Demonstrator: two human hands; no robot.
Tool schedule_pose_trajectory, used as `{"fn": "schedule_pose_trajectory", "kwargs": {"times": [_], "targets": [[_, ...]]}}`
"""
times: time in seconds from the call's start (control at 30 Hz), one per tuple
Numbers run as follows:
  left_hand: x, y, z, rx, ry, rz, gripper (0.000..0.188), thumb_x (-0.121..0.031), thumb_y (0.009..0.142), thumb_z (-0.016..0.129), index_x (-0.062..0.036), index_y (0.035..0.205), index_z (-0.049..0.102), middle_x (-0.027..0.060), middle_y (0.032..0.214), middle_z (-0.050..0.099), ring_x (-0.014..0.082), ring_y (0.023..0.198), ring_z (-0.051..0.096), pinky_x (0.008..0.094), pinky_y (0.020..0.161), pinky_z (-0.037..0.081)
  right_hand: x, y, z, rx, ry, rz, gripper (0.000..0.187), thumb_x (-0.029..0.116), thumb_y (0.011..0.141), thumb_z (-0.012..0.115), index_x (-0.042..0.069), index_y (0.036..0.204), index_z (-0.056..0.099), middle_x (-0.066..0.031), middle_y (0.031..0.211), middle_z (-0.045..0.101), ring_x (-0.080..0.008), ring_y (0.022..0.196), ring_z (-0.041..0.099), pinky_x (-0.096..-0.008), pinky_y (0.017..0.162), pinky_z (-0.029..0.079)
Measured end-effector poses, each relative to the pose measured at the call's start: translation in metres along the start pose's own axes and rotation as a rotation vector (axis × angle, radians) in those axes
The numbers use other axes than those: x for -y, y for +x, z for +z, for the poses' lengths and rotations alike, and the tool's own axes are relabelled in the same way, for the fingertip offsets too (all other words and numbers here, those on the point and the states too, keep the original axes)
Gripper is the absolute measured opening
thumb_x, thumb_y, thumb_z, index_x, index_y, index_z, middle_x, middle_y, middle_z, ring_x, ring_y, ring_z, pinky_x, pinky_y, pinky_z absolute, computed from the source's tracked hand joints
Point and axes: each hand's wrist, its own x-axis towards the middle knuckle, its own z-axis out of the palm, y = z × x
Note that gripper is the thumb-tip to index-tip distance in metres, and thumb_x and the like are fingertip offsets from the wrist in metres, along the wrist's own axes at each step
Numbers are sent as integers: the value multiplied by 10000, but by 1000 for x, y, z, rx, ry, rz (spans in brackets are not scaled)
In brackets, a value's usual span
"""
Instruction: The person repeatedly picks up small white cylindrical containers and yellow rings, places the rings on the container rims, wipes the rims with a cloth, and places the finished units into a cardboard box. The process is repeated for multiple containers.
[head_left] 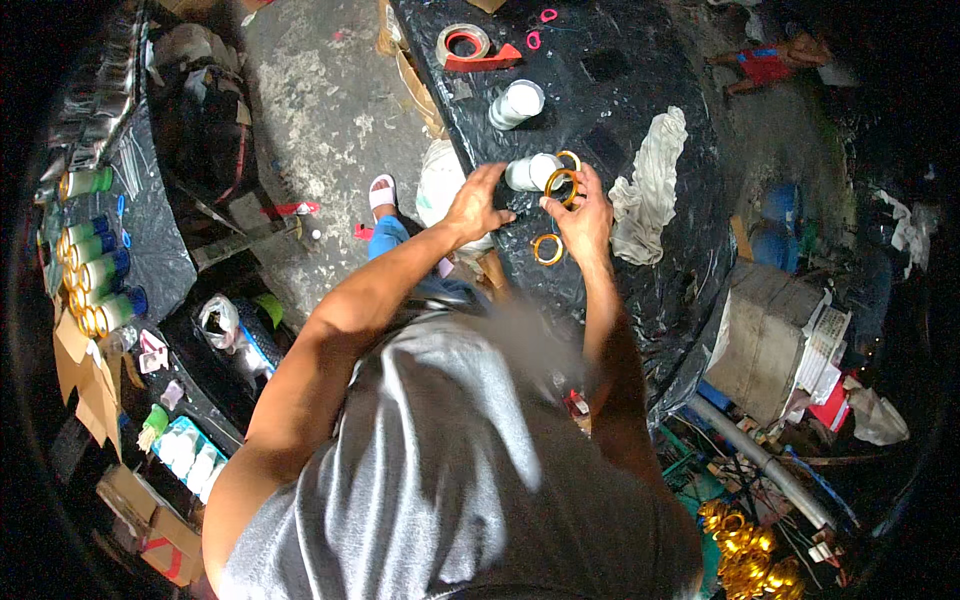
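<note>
My right hand (585,218) pinches a gold ring (562,190) between thumb and fingers, right beside a white cylindrical container (522,174) on the black-covered table (625,310). Part of a second gold ring shows just beyond the held one. On the container's other side is my left hand (478,208), fingers apart and holding nothing. Closer to me, a loose gold ring (547,249) lies flat on the black sheet. Farther away a similar white container (517,104) stands by itself.
A red tape dispenser (482,58) and pink-handled scissors (534,39) lie at the table's far end. A crumpled cloth (650,190) is on the right. Several gold-rimmed jars (105,270) sit far left; gold rings (745,555) are heaped lower right. A person (768,66) is upper right.
</note>
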Motion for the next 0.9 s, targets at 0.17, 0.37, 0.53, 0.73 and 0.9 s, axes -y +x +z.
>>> {"fn": "schedule_pose_trajectory", "kwargs": {"times": [0.17, 0.37, 0.53, 0.73, 0.9], "targets": [[5, 41, 38, -61, -108, 135, 851, -176, 724, 863, -8, 1480, 509, 260, 1497, 556, 424, 1404, 523, 466, 1196, 420, 1, 14, 10, 41, -156, 9, 895, 139, 748, 904, 43, 1509, 442, -204, 1340, 677, -371, 1216, 667, -460, 1035, 520], [12, 46, 38, -81, -166, 99, 738, -161, 744, 835, -15, 1419, 577, 240, 1420, 632, 428, 1311, 607, 470, 1109, 501, -16, 26, 13, 67, -359, -251, 966, 140, 740, 900, 60, 1544, 371, -222, 1371, 634, -449, 1224, 610, -526, 1052, 477], [16, 46, 41, -112, -140, 116, 722, -255, 789, 877, -15, 1409, 597, 226, 1421, 639, 419, 1313, 612, 457, 1126, 498, -8, 31, 12, 100, -449, -296, 935, 129, 753, 891, 51, 1540, 392, -235, 1373, 622, -448, 1248, 589, -527, 1059, 470], [19, 47, 41, -111, -155, 139, 731, -359, 796, 901, -3, 1375, 632, 219, 1434, 634, 405, 1325, 609, 446, 1138, 489, 9, 35, 7, 182, -451, -248, 848, 105, 776, 869, 25, 1513, 457, -230, 1304, 669, -433, 1204, 625, -505, 1028, 491], [20, 46, 45, -117, -206, 122, 717, -404, 805, 896, 19, 1330, 653, 226, 1395, 655, 394, 1307, 626, 440, 1130, 492, 11, 39, 6, 237, -544, -186, 840, 118, 772, 879, 17, 1501, 475, -252, 1223, 684, -443, 1095, 656, -514, 949, 515]]}}
